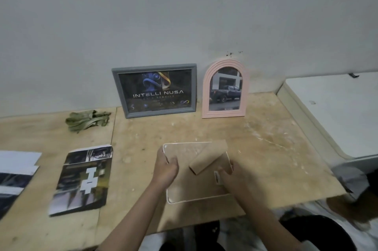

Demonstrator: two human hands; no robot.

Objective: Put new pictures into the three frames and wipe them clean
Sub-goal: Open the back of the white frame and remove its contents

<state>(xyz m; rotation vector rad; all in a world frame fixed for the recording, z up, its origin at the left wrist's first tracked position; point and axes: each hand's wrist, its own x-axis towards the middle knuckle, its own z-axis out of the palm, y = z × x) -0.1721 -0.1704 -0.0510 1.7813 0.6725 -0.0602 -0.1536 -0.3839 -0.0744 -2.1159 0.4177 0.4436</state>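
A white-rimmed frame [196,197] lies face down on the wooden table [276,148], its brown backing board up and its stand flap [208,157] sticking up. My left hand [166,166] grips the frame's left edge. My right hand [229,175] rests on the backing by a small metal clip [217,177] at the right side. A grey frame [156,90] with a dark "INTELLI NUSA" picture and a pink arched frame [225,89] with a car photo lean against the wall. A loose printed picture [81,179] lies to the left.
A crumpled green cloth [87,120] sits at the back left of the table. Another print [14,175] lies at the far left edge. A white surface [337,111] adjoins the table on the right. Dark objects sit below the table's front right.
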